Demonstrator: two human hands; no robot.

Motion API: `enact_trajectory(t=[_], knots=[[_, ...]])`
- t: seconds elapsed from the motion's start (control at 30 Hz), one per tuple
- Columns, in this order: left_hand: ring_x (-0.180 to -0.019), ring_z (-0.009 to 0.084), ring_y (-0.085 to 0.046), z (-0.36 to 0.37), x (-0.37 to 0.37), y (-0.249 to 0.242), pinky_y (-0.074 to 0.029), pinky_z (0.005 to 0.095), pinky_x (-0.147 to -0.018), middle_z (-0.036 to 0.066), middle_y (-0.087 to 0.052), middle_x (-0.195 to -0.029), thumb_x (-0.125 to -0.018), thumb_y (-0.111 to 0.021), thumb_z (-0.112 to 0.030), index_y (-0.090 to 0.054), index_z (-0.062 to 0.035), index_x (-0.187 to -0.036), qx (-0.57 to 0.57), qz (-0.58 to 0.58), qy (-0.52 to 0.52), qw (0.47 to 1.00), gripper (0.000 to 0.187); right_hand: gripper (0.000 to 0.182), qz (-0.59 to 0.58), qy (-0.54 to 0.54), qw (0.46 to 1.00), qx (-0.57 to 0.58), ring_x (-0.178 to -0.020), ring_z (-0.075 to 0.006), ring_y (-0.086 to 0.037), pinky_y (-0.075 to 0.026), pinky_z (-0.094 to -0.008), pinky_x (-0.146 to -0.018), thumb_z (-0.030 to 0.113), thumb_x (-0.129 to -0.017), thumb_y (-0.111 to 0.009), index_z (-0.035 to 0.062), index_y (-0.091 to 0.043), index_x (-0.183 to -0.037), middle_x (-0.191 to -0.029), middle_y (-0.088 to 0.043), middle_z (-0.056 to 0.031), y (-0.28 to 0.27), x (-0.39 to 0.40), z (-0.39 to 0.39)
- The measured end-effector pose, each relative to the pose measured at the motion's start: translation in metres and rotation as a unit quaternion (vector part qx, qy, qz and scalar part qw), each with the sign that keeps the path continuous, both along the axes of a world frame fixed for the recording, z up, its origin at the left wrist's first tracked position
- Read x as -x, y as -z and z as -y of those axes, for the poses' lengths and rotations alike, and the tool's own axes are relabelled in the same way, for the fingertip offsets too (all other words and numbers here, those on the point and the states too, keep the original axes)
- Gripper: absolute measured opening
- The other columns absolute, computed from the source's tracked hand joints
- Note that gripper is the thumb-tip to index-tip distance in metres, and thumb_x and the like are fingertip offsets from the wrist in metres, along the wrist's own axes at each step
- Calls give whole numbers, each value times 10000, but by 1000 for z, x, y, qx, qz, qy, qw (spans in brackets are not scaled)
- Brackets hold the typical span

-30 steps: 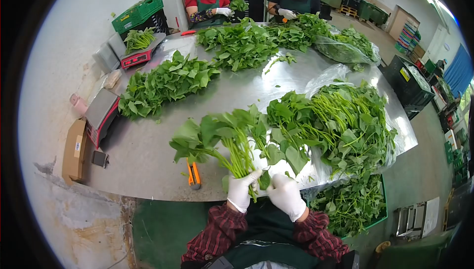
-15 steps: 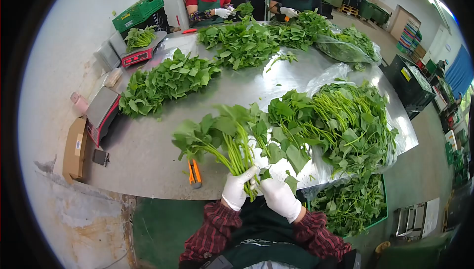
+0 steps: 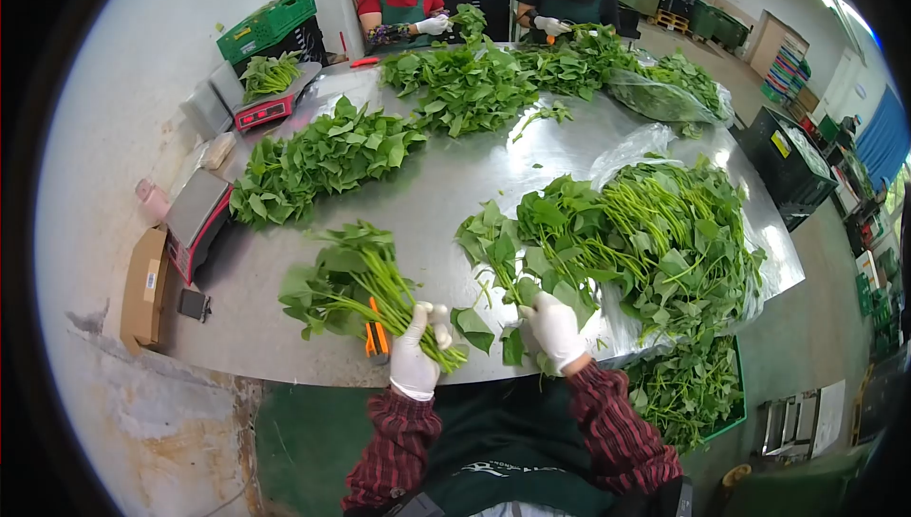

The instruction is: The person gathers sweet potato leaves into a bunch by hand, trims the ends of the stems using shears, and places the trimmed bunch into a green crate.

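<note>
My left hand [image 3: 419, 348], in a white glove, is closed round the stems of a bunch of leafy greens [image 3: 351, 280] low over the table's near edge. The leaves point up and to the left, and an orange cutter [image 3: 377, 341] lies partly behind the stems. To the right, my right hand [image 3: 555, 327], also gloved, has its fingers pressed together at some loose leafy stems [image 3: 517, 294]. These lie beside the large pile of greens [image 3: 664, 232], which rests on clear plastic.
The metal table [image 3: 465, 185] bears more heaps of greens [image 3: 323, 161] and two red scales [image 3: 199, 218]. Two people in gloves sit across it. A box [image 3: 147, 285] stands at the left edge; a green crate [image 3: 738, 394] of greens is below the right edge.
My left hand has moved left and lower with the bunch, now partly over the cutter. My right hand has moved up and slightly right, to the loose stems. The hands are farther apart.
</note>
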State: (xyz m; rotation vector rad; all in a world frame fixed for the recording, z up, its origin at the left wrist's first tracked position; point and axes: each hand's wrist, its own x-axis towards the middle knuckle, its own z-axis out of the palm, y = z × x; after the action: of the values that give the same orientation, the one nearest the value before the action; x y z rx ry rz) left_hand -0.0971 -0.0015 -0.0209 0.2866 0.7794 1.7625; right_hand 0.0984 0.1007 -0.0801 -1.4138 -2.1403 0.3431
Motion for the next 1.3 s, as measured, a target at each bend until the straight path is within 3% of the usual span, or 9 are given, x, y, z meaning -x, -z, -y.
enact_trajectory(t=[0.37, 0.57, 0.67, 0.83, 0.97, 1.1, 1.2, 1.23, 1.3], knots=[[-498, 99, -382, 5, 8, 6, -311, 245, -481, -4, -434, -624, -925, -521, -185, -533, -42, -1033, 6, -9, 16, 1000, 180, 160, -115, 20, 989, -88, -706, -342, -580, -467, -391, -617, 27, -756, -604, 19, -560, -910, -769, -585, -157, -20, -31, 19], [-767, 160, -579, 7, 3, 41, -487, 299, -665, 61, -601, -911, -910, -549, -178, -535, -42, -1004, 121, -73, -18, 990, 166, 86, -274, 381, 881, -64, -643, -134, -603, -454, -260, -489, 86, -881, -559, 6, -557, -910, -750, -562, -81, -52, -165, 81], [-910, 182, -572, 4, -12, 44, -494, 343, -780, 89, -586, -1038, -915, -540, -182, -523, -41, -1028, 138, -18, -3, 990, 182, 236, 85, 489, 853, -163, -743, -300, -627, -492, -341, -638, 150, -842, -612, -23, -566, -995, -871, -618, -181, -5, -246, 95], [-1020, 216, -542, 4, -26, 40, -480, 385, -836, 104, -565, -1111, -919, -531, -180, -512, -27, -1086, 125, -34, 30, 991, 228, 278, -130, 301, 941, 83, -774, -335, -614, -479, -362, -673, 173, -768, -675, -29, -600, -944, -865, -624, -199, -47, -182, 84], [-1033, 187, -535, 8, -22, 44, -470, 349, -826, 84, -568, -1117, -908, -548, -172, -523, -34, -1100, 140, -61, 22, 988, 238, 479, -43, 134, 989, 50, -823, -359, -608, -498, -388, -716, 225, -765, -664, 10, -507, -1163, -961, -609, -196, -30, -108, 34], [-1020, 131, -524, 14, -21, 46, -430, 301, -847, 45, -568, -1133, -883, -583, -163, -528, -48, -1140, 178, -125, -34, 976, 287, 506, 149, 36, 987, 47, -687, -328, -617, -495, -388, -597, 389, -743, -674, -54, -504, -918, -755, -606, -178, 0, -61, -21], [-1001, 118, -522, 13, -28, 48, -411, 315, -888, 23, -565, -1107, -882, -591, -176, -528, -55, -1140, 185, -112, -37, 976, 292, 191, 68, -12, 998, 16, -571, -288, -593, -482, -409, -530, 349, -791, -598, 178, -680, -810, -693, -590, -101, -11, -14, -13], [-989, 125, -522, 12, -30, 52, -414, 327, -896, 19, -558, -1073, -890, -582, -185, -527, -54, -1132, 163, -85, -25, 983, 281, 286, 323, -113, 937, -75, -570, -296, -596, -485, -401, -540, 406, -790, -603, 131, -677, -810, -718, -609, -107, 12, 5, -19], [-946, 146, -520, 7, -36, 57, -421, 360, -913, 23, -522, -991, -913, -550, -199, -514, -49, -1117, 129, -27, 1, 991, 256, 684, 54, 36, 985, 162, -607, -301, -612, -496, -378, -569, 600, -662, -674, -48, -573, -858, -754, -621, -196, -4, 36, -2]])
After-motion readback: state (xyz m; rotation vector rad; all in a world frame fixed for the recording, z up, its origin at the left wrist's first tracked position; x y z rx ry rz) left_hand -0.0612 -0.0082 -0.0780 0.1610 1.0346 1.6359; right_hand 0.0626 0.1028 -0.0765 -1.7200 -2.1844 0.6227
